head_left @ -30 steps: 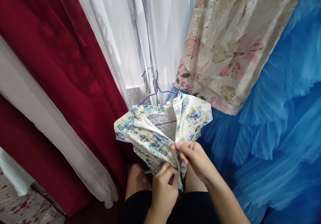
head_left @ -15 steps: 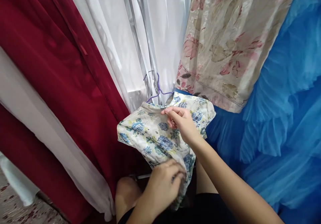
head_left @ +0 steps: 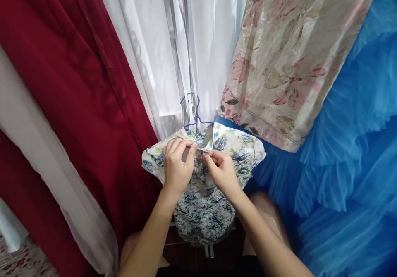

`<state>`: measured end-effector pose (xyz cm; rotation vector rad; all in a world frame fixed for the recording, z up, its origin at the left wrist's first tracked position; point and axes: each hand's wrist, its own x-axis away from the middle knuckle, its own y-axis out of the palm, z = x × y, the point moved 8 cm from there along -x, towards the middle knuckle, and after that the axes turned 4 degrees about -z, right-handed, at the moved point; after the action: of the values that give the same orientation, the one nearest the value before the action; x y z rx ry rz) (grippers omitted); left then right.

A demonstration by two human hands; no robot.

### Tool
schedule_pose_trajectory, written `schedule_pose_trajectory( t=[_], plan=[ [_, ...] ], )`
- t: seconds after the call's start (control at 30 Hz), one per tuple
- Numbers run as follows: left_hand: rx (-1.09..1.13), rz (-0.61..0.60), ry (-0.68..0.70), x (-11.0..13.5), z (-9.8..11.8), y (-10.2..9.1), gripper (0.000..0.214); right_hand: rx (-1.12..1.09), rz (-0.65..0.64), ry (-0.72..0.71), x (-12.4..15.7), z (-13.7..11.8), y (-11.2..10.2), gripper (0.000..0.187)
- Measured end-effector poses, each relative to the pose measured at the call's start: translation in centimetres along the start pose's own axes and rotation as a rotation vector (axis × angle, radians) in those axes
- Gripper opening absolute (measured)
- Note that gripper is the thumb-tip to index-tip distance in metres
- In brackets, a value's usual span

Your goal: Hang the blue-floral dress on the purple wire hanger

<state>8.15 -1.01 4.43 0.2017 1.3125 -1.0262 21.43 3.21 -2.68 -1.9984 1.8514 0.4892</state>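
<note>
A small white dress (head_left: 204,217) with blue flowers and yellow-green leaves hangs from a thin purple hanger (head_left: 197,113). Its neckline is turned towards me and a slit or seam runs down from the middle of it. My left hand (head_left: 179,161) pinches the left side of that neck edge between thumb and fingers. Just to the right, my right hand (head_left: 221,169) pinches the other side, its fingertips close to the left ones. Whatever small fastening may lie between the fingertips is too small to make out.
Dark red cloth (head_left: 93,103) and white drapes (head_left: 204,45) hang behind and to the left. On the right are a beige cloth with pink flowers (head_left: 279,70) and a ruffled blue tulle gown (head_left: 350,186). My knees flank the dress.
My left hand has risen from the lower part of the dress to the neckline, beside my right hand. The dress now hangs spread out, with a different side or fold facing me.
</note>
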Motion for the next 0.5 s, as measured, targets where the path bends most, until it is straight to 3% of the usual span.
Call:
schedule_pose_trajectory(
  t=[0.13, 0.23, 0.33, 0.4, 0.5],
  plan=[
    [-0.062, 0.139, 0.045, 0.9, -1.0, -0.6, 0.01, 0.021, -0.031, 0.043, -0.7, 0.6, 1.1, 0.028],
    [-0.051, 0.17, 0.075, 0.9, 0.2, -0.8, 0.009, 0.012, -0.074, 0.074, -1.1, 0.8, 1.6, 0.024],
    [-0.026, 0.274, 0.054, 0.7, 0.9, -2.6, 0.011, 0.056, -0.056, 0.152, 0.3, 2.5, 1.6, 0.025],
    [-0.004, 0.375, -0.023, 0.4, -0.9, -4.8, 0.014, 0.067, -0.036, 0.221, 1.8, 3.9, 1.4, 0.028],
    [0.133, 0.458, -0.23, 0.1, -8.0, -7.7, 0.017, 0.008, -0.03, 0.263, 3.5, 4.4, 1.2, 0.029]
  ],
)
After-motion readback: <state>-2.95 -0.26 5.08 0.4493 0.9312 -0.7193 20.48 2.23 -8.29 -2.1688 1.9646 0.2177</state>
